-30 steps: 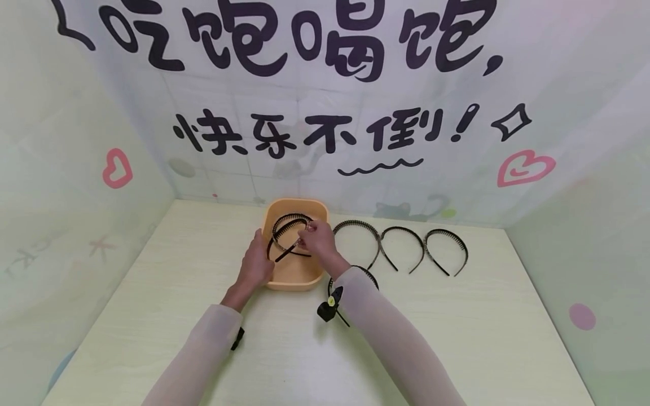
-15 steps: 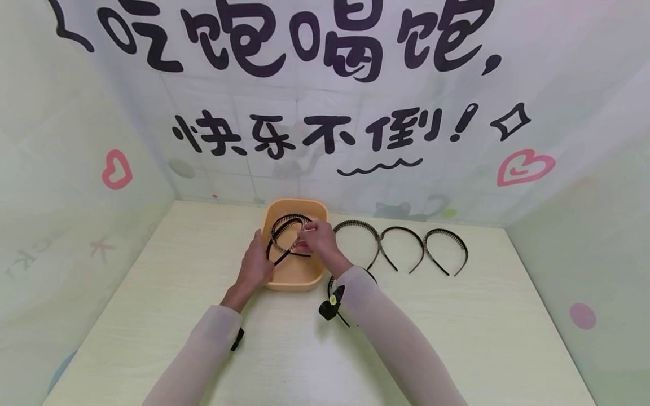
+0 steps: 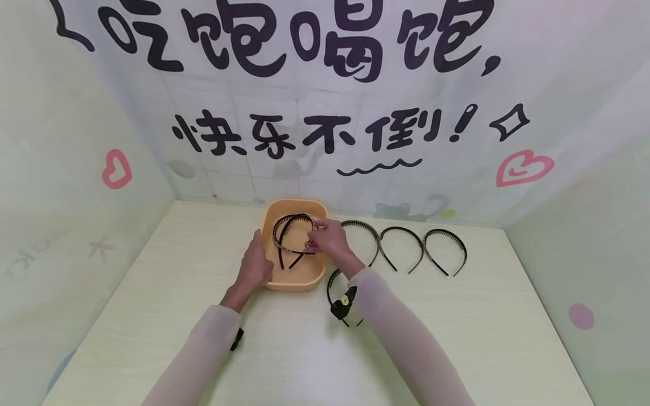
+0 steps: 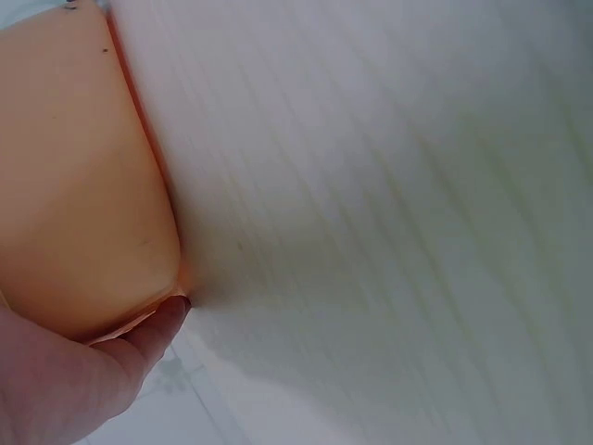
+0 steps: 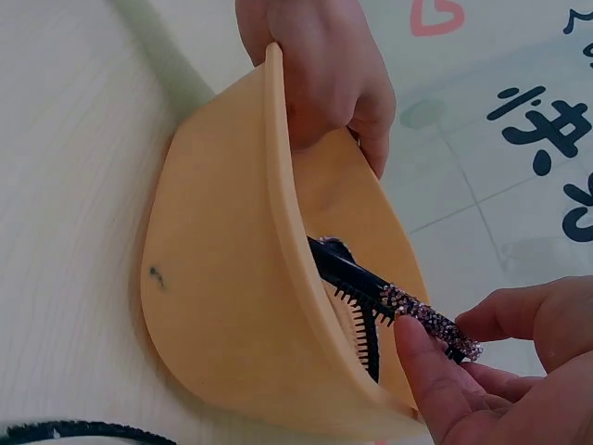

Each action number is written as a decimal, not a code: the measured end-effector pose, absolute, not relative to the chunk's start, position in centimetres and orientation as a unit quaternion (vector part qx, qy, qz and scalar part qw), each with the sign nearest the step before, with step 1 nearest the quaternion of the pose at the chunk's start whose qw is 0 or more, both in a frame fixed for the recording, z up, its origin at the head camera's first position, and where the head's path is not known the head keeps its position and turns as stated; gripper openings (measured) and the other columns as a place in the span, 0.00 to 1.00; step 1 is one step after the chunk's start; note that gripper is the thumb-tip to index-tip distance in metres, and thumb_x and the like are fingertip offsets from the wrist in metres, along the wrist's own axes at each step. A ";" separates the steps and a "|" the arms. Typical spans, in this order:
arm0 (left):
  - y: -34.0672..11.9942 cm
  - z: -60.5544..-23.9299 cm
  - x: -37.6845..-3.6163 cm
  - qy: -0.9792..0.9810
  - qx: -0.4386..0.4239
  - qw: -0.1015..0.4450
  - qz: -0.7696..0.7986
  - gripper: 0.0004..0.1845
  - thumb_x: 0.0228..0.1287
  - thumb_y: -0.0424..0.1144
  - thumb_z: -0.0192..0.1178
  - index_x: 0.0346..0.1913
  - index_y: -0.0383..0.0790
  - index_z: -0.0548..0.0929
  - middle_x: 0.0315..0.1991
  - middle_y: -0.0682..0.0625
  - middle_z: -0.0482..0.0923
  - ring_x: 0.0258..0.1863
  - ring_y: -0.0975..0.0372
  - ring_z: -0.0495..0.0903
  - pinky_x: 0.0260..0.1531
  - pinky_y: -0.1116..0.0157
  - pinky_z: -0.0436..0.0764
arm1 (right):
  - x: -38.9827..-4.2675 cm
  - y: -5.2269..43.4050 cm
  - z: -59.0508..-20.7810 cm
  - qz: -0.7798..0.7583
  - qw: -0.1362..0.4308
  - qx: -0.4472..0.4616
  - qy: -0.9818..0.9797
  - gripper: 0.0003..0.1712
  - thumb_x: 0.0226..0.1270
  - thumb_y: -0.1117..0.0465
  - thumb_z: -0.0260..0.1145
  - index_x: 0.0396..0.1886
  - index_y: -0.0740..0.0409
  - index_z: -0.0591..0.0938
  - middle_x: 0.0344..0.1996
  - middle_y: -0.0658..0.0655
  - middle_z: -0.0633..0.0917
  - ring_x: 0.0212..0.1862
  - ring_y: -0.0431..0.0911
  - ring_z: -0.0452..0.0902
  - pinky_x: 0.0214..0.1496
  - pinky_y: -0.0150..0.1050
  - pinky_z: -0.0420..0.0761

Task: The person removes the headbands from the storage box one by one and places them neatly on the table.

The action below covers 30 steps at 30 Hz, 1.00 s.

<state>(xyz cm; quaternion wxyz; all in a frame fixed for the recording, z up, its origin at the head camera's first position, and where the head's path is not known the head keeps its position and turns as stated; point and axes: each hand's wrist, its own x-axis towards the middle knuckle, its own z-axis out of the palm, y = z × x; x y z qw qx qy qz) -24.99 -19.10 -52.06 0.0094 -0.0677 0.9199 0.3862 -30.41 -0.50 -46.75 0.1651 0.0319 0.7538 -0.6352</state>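
Observation:
My left hand [image 3: 255, 260] grips the left wall of an orange plastic box [image 3: 293, 286], thumb over the rim. The right wrist view also shows that hand at the box's far side. Between thumb and fingers, my right hand [image 3: 331, 239] pinches a black toothed headband [image 5: 422, 313] with a glittery section. This headband is inside the box mouth, its two ends toward the near side in the head view. Another headband [image 3: 275, 234] lies in the box and crosses it. Only fingertips and box wall show in the left wrist view.
To the right of the box, three headbands lie in a row, the outermost being a toothed headband [image 3: 464, 248]. Another headband [image 3: 330, 282] is partly hidden under the right sleeve. A printed wall sheet [image 3: 304, 180] stands behind the pale table [image 3: 284, 349].
My right hand has shifted a little to the right, turning the pinched headband so its ends point toward the near side. The left hand and box have stayed put.

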 end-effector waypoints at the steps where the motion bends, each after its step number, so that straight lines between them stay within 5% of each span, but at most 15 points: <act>1: -19.1 -52.1 -25.0 0.920 -0.067 0.009 0.386 0.47 0.56 0.19 0.48 0.77 0.28 0.38 0.69 0.25 0.59 0.62 0.38 0.70 0.59 0.45 0.74 | -30.5 -0.3 -46.7 -0.635 0.161 0.031 0.755 0.28 0.67 0.71 0.61 0.68 0.65 0.73 0.50 0.73 0.83 0.31 0.48 0.87 0.44 0.45 0.86; 21: -19.1 -52.0 -24.9 0.920 -0.063 0.009 0.387 0.47 0.55 0.19 0.47 0.77 0.27 0.38 0.71 0.24 0.55 0.67 0.36 0.64 0.65 0.43 0.68 | -30.8 1.2 -46.8 -0.639 0.077 0.036 0.765 0.25 0.68 0.70 0.63 0.65 0.62 0.74 0.45 0.66 0.82 0.38 0.56 0.87 0.48 0.50 0.85; 30: -19.1 -51.7 -25.0 0.919 -0.068 0.013 0.388 0.47 0.55 0.19 0.47 0.77 0.27 0.38 0.72 0.25 0.55 0.67 0.36 0.65 0.65 0.43 0.68 | -31.4 1.5 -46.8 -0.658 0.072 0.033 0.749 0.25 0.69 0.69 0.62 0.65 0.62 0.74 0.46 0.68 0.83 0.35 0.50 0.87 0.50 0.52 0.84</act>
